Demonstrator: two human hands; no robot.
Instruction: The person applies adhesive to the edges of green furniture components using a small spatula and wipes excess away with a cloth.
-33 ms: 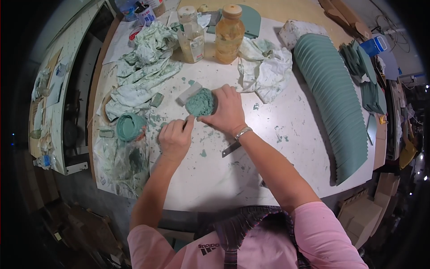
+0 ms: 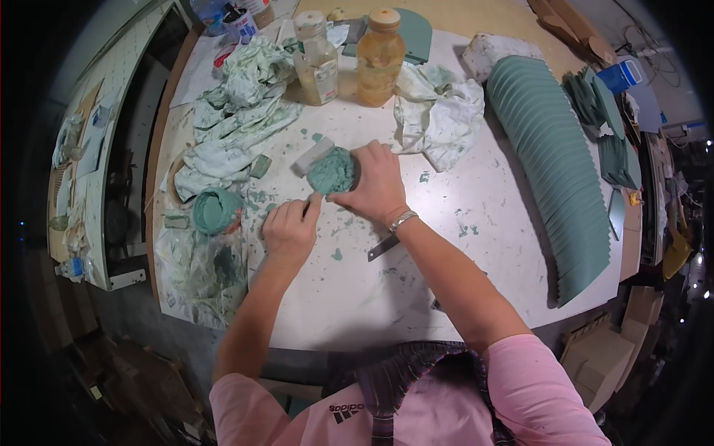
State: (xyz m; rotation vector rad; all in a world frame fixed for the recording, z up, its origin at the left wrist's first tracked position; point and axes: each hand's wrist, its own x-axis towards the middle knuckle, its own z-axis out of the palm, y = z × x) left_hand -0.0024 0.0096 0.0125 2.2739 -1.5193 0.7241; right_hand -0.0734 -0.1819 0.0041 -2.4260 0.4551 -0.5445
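Observation:
My right hand (image 2: pixel 375 182) is clamped over a round lump covered in green paste (image 2: pixel 331 171), holding it down on the white, paint-flecked table (image 2: pixel 357 297). A small white block (image 2: pixel 312 154) lies against the lump's far side. My left hand (image 2: pixel 290 230) is closed around a thin tool (image 2: pixel 309 205) whose tip points at the lump's near edge; most of the tool is hidden in the fist. A flat metal blade (image 2: pixel 383 247) lies on the table under my right wrist.
Two bottles, one clear (image 2: pixel 316 56) and one amber (image 2: pixel 379 56), stand at the back. Green-stained rags (image 2: pixel 238 119) lie left and another rag (image 2: pixel 435 111) right. A green-smeared cup (image 2: pixel 214 210) sits left. A long row of green sheets (image 2: pixel 554 163) runs along the right.

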